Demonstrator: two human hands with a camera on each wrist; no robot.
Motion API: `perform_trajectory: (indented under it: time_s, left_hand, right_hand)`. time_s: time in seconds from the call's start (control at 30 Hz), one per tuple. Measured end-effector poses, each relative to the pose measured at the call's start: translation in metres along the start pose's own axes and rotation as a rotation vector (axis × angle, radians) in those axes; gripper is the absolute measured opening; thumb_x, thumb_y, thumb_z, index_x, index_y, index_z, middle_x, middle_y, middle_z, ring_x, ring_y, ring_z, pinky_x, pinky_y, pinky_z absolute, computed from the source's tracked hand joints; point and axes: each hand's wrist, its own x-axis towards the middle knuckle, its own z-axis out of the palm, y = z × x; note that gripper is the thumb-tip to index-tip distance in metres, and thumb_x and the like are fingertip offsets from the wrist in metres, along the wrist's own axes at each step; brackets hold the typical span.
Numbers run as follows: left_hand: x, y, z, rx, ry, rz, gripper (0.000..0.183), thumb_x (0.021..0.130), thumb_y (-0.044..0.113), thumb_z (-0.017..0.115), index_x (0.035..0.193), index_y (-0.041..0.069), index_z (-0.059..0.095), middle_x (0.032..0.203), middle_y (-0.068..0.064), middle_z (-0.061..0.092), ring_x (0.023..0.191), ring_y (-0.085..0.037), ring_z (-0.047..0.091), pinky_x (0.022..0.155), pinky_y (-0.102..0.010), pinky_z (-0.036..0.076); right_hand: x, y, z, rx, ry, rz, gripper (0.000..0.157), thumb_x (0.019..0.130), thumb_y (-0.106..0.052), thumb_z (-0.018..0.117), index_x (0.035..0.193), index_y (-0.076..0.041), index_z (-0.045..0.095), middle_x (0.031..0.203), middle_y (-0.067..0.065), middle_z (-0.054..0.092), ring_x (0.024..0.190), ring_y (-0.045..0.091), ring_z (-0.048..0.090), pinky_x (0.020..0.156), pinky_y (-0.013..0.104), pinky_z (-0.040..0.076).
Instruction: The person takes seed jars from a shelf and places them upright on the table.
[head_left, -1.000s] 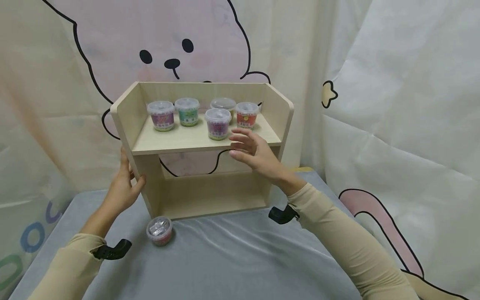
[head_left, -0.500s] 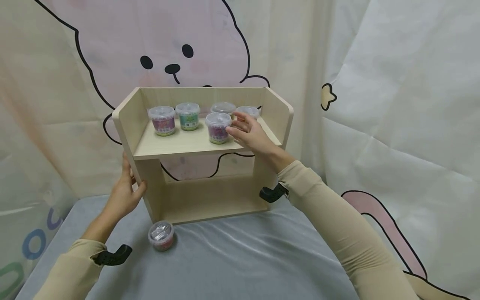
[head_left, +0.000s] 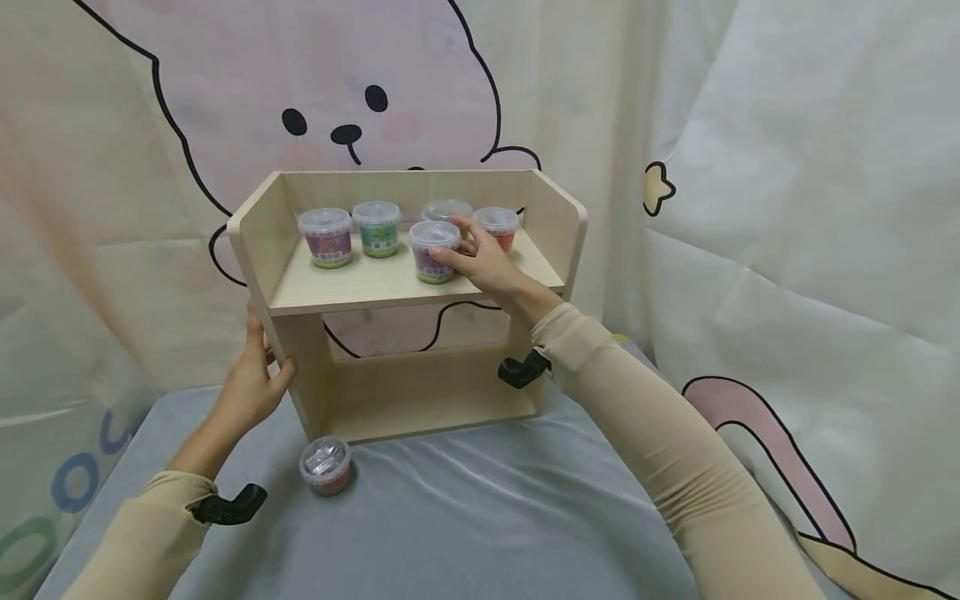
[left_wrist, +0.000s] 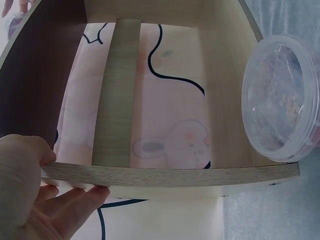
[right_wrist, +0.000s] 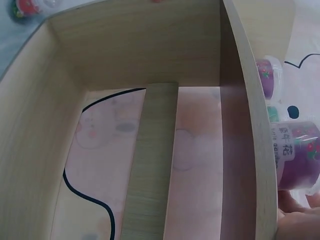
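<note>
My left hand (head_left: 251,387) grips the left side panel of a pale wooden shelf unit (head_left: 360,292); in the left wrist view its thumb (left_wrist: 42,150) lies on one side of the panel edge and its fingers on the other. On the upper shelf my right hand (head_left: 495,271) holds a purple-labelled tub (head_left: 431,260) with a clear lid, thumb at its front right. Close behind stand a clear-lidded tub (head_left: 442,208), partly hidden by the hand, and a red-labelled tub (head_left: 501,237). The right wrist view shows the purple label close up, with fingertips beside it.
Another purple tub (head_left: 327,242) and a green-blue tub (head_left: 378,232) stand on the upper shelf's left half. A reddish tub (head_left: 326,468) stands on the grey cloth-covered table (head_left: 450,517), by the unit's front left corner. A printed curtain (head_left: 225,125) hangs behind.
My right hand has moved left and forward from the shelf's front edge, past the red-labelled tub, and has taken hold of the purple tub. The left hand stays on the side panel.
</note>
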Motion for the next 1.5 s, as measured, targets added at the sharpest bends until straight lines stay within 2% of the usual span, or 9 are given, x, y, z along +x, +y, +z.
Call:
perform_trajectory:
  time_s: [0.3, 0.53, 0.9, 0.97, 1.03, 1.1, 1.17, 1.3, 1.5]
  left_hand:
    - [0.002, 0.001, 0.001, -0.008, 0.000, 0.003, 0.102, 0.092, -0.003, 0.057, 0.161, 0.018, -0.015, 0.142, -0.046, 0.042, 0.118, -0.066, 0.053, 0.094, -0.073, 0.044]
    - [-0.001, 0.000, -0.002, -0.021, -0.006, 0.001, 0.103, 0.093, -0.003, 0.059, 0.161, 0.020, -0.015, 0.144, -0.046, 0.041, 0.118, -0.066, 0.052, 0.093, -0.074, 0.045]
    - [-0.002, -0.001, -0.002, -0.005, 0.007, -0.011, 0.104, 0.091, -0.001, 0.058, 0.162, 0.023, -0.014, 0.143, -0.045, 0.043, 0.117, -0.065, 0.054, 0.094, -0.071, 0.046]
    - [-0.001, -0.001, -0.002, -0.012, -0.006, -0.001, 0.103, 0.093, -0.001, 0.057, 0.161, 0.023, -0.015, 0.143, -0.046, 0.041, 0.118, -0.066, 0.053, 0.093, -0.072, 0.045]
    - [0.000, -0.001, -0.001, -0.013, -0.008, 0.004, 0.102, 0.093, -0.002, 0.057, 0.161, 0.022, -0.014, 0.144, -0.046, 0.041, 0.118, -0.066, 0.053, 0.093, -0.072, 0.045]
    - [0.000, -0.001, -0.001, -0.016, -0.004, 0.009, 0.102, 0.092, -0.003, 0.057, 0.161, 0.021, -0.014, 0.145, -0.045, 0.040, 0.119, -0.066, 0.052, 0.094, -0.072, 0.045]
    - [0.001, 0.000, -0.002, -0.024, 0.000, 0.009, 0.102, 0.092, -0.004, 0.058, 0.162, 0.021, -0.013, 0.146, -0.045, 0.040, 0.120, -0.066, 0.052, 0.094, -0.072, 0.045]
    - [0.001, -0.001, -0.002, -0.021, 0.004, 0.004, 0.102, 0.091, -0.004, 0.058, 0.162, 0.019, -0.012, 0.145, -0.046, 0.040, 0.120, -0.066, 0.051, 0.096, -0.072, 0.044]
    - [0.002, -0.002, -0.002, -0.012, -0.005, -0.003, 0.102, 0.091, -0.003, 0.057, 0.162, 0.020, -0.014, 0.149, -0.043, 0.037, 0.122, -0.066, 0.050, 0.096, -0.072, 0.044]
  right_hand:
    - [-0.003, -0.002, -0.003, -0.111, 0.043, 0.012, 0.069, 0.097, -0.026, 0.067, 0.157, -0.017, 0.034, 0.139, 0.017, 0.052, 0.126, 0.021, 0.050, 0.117, 0.043, 0.039]
    - [-0.004, -0.005, 0.001, 0.003, -0.011, 0.015, 0.063, 0.096, -0.017, 0.068, 0.151, -0.012, 0.038, 0.153, 0.012, 0.052, 0.145, 0.022, 0.047, 0.120, 0.041, 0.037]
    - [-0.025, -0.006, 0.001, 0.078, -0.136, -0.060, 0.056, 0.098, -0.008, 0.058, 0.150, -0.008, 0.035, 0.149, 0.021, 0.052, 0.133, 0.026, 0.055, 0.111, 0.046, 0.047]
    - [-0.030, -0.005, 0.002, 0.089, -0.164, -0.089, 0.059, 0.098, -0.015, 0.064, 0.149, -0.008, 0.036, 0.147, 0.022, 0.052, 0.129, 0.023, 0.056, 0.109, 0.043, 0.048]
    - [-0.035, -0.004, 0.003, 0.107, -0.193, -0.112, 0.073, 0.090, -0.031, 0.077, 0.147, -0.007, 0.037, 0.144, 0.023, 0.053, 0.125, 0.021, 0.057, 0.106, 0.039, 0.050]
    - [-0.041, -0.002, 0.006, 0.118, -0.229, -0.128, 0.080, 0.086, -0.035, 0.081, 0.147, -0.006, 0.038, 0.143, 0.024, 0.053, 0.125, 0.021, 0.056, 0.105, 0.037, 0.049]
    - [-0.045, -0.001, 0.010, 0.111, -0.262, -0.137, 0.081, 0.086, -0.033, 0.081, 0.149, -0.006, 0.037, 0.143, 0.024, 0.053, 0.126, 0.022, 0.056, 0.107, 0.038, 0.048]
    - [-0.049, 0.004, 0.015, 0.057, -0.307, -0.148, 0.063, 0.094, 0.000, 0.060, 0.152, -0.002, 0.036, 0.143, 0.025, 0.053, 0.127, 0.024, 0.057, 0.111, 0.042, 0.047]
    - [-0.056, 0.019, 0.019, -0.027, -0.357, -0.198, 0.061, 0.093, -0.002, 0.066, 0.149, 0.001, 0.041, 0.137, 0.025, 0.057, 0.118, 0.020, 0.062, 0.102, 0.033, 0.052]
